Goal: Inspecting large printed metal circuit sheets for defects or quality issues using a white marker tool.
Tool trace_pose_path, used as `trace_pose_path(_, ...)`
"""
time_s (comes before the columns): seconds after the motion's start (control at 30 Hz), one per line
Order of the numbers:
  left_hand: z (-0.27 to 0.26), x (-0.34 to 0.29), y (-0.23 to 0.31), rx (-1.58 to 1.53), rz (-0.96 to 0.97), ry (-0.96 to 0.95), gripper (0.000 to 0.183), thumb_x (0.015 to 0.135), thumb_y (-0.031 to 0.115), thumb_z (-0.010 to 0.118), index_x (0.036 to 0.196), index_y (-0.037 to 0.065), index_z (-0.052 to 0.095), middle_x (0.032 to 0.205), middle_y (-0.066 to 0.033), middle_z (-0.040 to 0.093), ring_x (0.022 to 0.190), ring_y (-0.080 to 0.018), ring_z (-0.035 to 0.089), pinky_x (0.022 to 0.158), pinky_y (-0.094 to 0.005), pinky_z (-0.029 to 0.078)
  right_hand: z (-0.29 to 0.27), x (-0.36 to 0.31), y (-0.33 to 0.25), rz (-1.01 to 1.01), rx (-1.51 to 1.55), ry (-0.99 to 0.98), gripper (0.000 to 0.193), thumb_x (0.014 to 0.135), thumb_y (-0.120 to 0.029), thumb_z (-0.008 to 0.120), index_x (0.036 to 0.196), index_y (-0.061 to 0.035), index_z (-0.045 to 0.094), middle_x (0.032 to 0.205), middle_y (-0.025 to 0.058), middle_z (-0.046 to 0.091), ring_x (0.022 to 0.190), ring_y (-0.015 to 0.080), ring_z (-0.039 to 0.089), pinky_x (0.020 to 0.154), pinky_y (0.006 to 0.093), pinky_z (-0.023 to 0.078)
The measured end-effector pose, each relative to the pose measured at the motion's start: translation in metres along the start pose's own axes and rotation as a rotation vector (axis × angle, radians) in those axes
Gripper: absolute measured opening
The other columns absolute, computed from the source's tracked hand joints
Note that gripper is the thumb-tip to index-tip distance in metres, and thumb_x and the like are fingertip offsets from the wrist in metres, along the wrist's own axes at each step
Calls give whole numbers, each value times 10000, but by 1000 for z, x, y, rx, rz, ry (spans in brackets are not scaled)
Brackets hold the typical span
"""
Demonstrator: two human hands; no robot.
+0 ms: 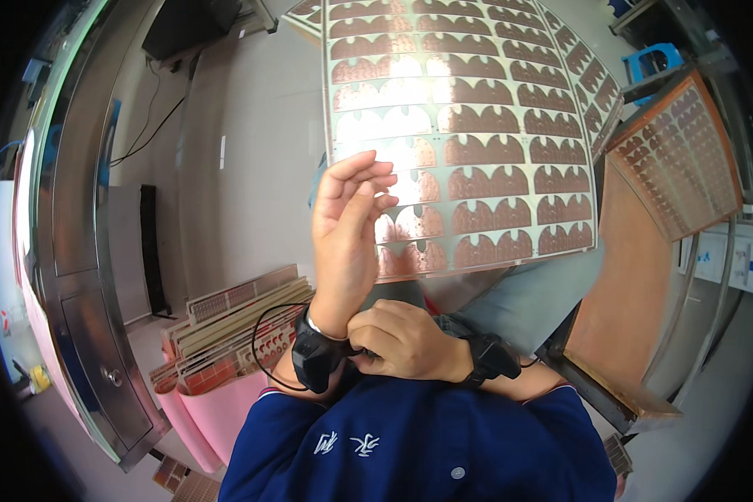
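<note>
My left hand point(345, 238) is raised with its fingers loosely bent and apart, and nothing in it. It hovers in front of the near left part of a large clear panel point(510, 201) patterned with rows of copper-coloured scalloped shapes; contact is uncertain. At my left wrist, the curled fingers of my right hand point(410, 341) close on the dark strap of a black wrist device point(316, 356); the fingers partly hide it. A second black device point(492, 360) sits on my right wrist. A thin black cable point(256, 335) loops from the left one.
Several patterned panels point(243, 322) stand stacked at lower left beside pink sheeting point(188, 427). A metal cabinet point(100, 360) lines the left. At right, an orange-framed panel point(678, 159) leans over a brown board point(615, 293). A blue stool point(654, 60) is behind.
</note>
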State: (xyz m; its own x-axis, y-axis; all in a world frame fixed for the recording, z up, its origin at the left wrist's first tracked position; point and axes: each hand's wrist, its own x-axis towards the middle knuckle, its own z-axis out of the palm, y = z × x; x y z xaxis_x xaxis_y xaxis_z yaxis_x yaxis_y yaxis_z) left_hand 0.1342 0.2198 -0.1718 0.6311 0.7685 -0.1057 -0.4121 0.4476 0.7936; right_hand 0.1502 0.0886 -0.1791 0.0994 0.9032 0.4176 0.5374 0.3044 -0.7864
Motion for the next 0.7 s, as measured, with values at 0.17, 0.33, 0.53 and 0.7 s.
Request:
trace_pose_path(0.17,-2,6,7,36,104,14,270,894,37,447,1160,-10,458,1060,-108,547,943,-159,543,794,-268,451,-6,3,1,-28,35,-8,309,603,-93,694,836,-64,492,867,56,511,719,212,519,642,317,454)
trace_pose_path(0.33,3,4,10,-2,140,42,274,893,31,437,1163,-12,451,1048,-117,549,912,-163,547,773,-282,461,-7,1,2,-72,140,-92,279,635,-87,684,811,-66,470,858,53,513,735,216,556,627,310,475)
trace_pose_path(0.53,1,6,21,-47,225,0,280,890,51,444,1166,18,472,1011,-90,539,861,-164,526,747,-297,453,-2,-5,5,-29,195,-96,249,673,-88,674,800,-66,461,808,57,543,638,230,580,550,315,476)
trace_pose_path(0.7,16,0,35,-416,66,-45,277,879,23,421,1149,30,485,891,-46,491,757,-138,445,695,-259,402,-7,-5,7,203,352,-183,202,783,-195,631,868,-65,502,689,72,562,587,257,588,531,336,464)
